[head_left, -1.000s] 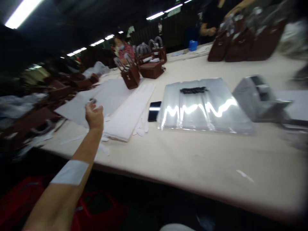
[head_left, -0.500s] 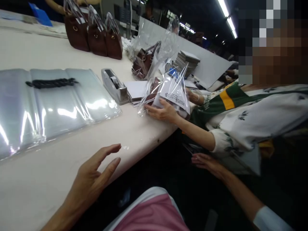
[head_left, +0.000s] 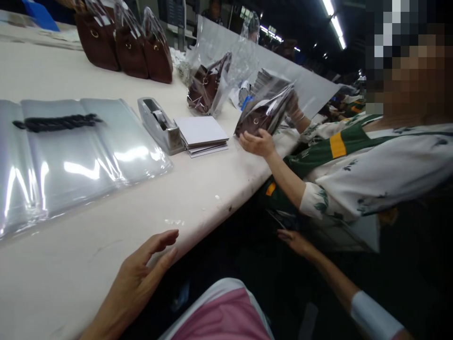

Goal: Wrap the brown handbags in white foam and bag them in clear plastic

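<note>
- Our table (head_left: 212,184) bore the dispenser (head_left: 159,125).
- The bags (head_left: 81,156) lay stacked left of the dispenser, untouched, we judged.
- Our left hand (head_left: 138,278) rested nearer than the dispenser, fingers loose, empty.
- Our right hand (head_left: 293,241), below-right of the dispenser, hung open, empty.

our left hand (head_left: 141,278) rests, fingers loosely spread, on the near edge of the cream table (head_left: 212,189). we see its top flat, pale and lightly scuffed, with a few tiny clear scraps just ahead of the fingertips. farther out from the hand, up and to its left, a flat stack of clear plastic bags (head_left: 88,160) lies glossy and fanned, with a black cord (head_left: 56,123) stretched across its far part.
</note>
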### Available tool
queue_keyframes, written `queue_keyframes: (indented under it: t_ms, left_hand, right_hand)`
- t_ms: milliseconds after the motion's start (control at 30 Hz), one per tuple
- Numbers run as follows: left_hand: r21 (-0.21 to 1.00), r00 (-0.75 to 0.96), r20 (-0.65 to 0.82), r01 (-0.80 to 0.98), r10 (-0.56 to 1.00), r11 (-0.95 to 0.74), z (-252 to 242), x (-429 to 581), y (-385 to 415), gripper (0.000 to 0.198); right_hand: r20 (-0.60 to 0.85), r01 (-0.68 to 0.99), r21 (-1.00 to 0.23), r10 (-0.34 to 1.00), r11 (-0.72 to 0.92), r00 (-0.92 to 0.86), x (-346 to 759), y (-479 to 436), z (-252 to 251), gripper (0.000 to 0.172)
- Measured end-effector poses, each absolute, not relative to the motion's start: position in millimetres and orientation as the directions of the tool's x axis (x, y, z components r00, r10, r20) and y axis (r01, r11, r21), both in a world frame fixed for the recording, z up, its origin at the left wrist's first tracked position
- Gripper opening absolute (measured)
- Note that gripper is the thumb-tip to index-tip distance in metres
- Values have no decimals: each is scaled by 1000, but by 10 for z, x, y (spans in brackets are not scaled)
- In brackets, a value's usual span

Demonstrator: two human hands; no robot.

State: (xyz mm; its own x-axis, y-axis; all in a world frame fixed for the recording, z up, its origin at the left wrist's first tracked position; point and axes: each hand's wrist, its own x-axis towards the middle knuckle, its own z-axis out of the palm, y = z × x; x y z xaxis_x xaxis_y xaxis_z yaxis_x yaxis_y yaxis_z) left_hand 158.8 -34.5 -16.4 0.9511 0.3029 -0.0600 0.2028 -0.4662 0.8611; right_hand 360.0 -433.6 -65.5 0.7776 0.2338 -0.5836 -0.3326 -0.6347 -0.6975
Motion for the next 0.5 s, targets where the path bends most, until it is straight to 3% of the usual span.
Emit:
queue_keyframes:
  t_ms: [200,400,500]
  left_hand:
    - [896,964,-51,158,259,-414,-111,1682,-431,38]
    - [900,964,-53,159,261,-405,-162,1661,-413,36]
    - [902,965,-62,163,255,-399,-197,1654,-416,37]
  right_hand:
    - [-539,-418,-772,144,-479,830,3570,-4340,-663,37]
    - [-488,-428,-737,-28,-523,873,3485,-4576,-616,39]
    - [-522,-441,-730,10,-522,853,3414,-4813,-563,46]
